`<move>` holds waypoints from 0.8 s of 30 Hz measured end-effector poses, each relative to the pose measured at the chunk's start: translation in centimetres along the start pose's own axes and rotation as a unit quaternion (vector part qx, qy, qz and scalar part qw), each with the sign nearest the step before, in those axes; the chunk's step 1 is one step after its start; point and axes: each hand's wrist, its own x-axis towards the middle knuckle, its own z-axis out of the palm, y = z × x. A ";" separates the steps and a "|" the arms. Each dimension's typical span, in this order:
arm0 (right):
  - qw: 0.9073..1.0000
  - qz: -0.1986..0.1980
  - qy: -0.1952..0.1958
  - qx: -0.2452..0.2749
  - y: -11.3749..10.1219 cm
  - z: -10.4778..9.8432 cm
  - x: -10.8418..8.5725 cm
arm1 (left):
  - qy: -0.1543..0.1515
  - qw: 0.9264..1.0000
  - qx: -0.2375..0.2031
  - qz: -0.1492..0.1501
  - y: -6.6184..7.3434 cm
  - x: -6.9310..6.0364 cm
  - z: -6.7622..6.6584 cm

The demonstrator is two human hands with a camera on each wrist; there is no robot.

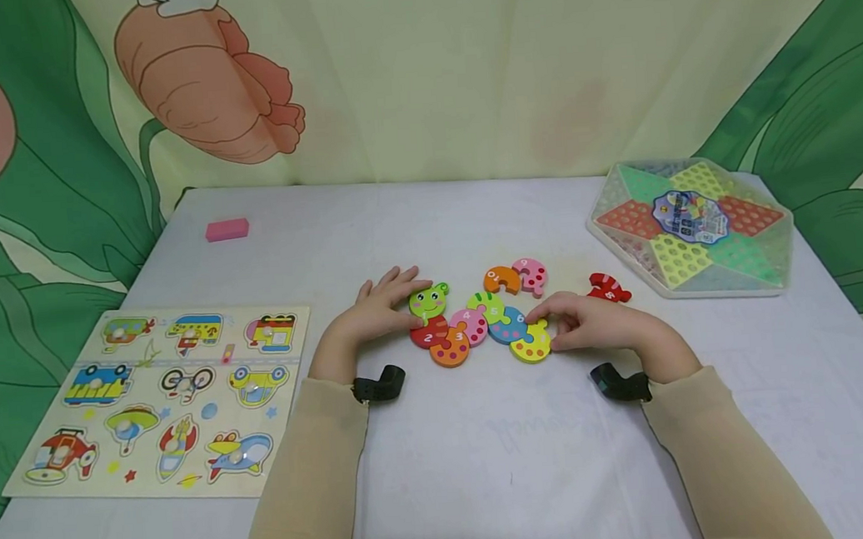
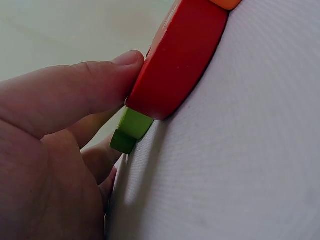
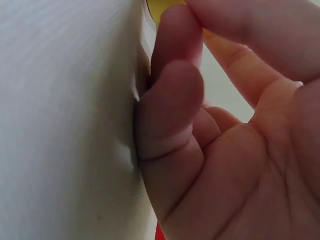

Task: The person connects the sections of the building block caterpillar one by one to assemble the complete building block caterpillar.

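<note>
"What fills your feed, biggest first?"

"A printed curtain [image 1: 432, 69] at twelve o'clock, then the white-covered table [image 1: 506, 481]. Taking the caterpillar chain [image 1: 473, 327] as my clock centre, a picture puzzle board [image 1: 147, 390] lies at nine, well apart, and a clear hexagonal game box [image 1: 687, 218] at two."

"And the chain?"

"Flat on the table between both hands: green head [image 1: 428, 302] at its ten o'clock end, yellow piece [image 1: 530, 344] at its four."

"Hands?"

"I see the right hand [image 1: 599, 323] in a narrow pinch, thumb and forefinger on the yellow piece; on my right wrist feed the fingers block all but a sliver of it. The left hand [image 1: 376, 313] is spread, fingers nearly straight, thumb against the red piece [image 2: 182, 60] numbered 2, a fingertip at the green head. It has nothing gripped."

"Anything in the way?"

"An orange piece [image 1: 499, 274] and a pink piece [image 1: 533, 271], touching, sit between one and two, just beyond the chain. A red striped piece [image 1: 609, 288] is near three, the right hand close against that path. Smallest, a pink block [image 1: 227, 229], is at ten, well clear of either hand."
</note>
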 end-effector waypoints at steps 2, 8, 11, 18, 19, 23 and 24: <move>1.000 -0.003 0.001 -0.007 -0.1 0.0 0.2 | 0.001 1.000 -0.001 -0.001 -0.1 -0.1 0.0; 1.000 -0.013 0.011 -0.008 -0.1 -0.1 0.6 | -0.001 1.000 -0.002 -0.006 -0.4 -0.3 -0.1; 0.998 -0.038 0.040 -0.005 -0.4 -0.8 1.0 | -0.003 1.000 0.001 -0.006 -0.3 -0.2 -0.1; 0.996 -0.065 0.051 -0.034 -2.1 -3.3 2.9 | -0.003 1.000 0.019 -0.006 0.0 0.3 -0.1; 0.996 -0.065 0.047 -0.035 -2.3 -3.6 3.1 | -0.003 1.000 0.020 -0.007 0.0 0.3 0.0; 0.997 -0.059 0.036 -0.033 -2.4 -4.2 3.3 | -0.004 1.000 0.019 -0.010 0.0 0.4 0.0; 0.997 -0.058 0.034 -0.030 -2.2 -4.2 3.3 | -0.003 1.000 0.018 -0.011 0.0 0.3 0.0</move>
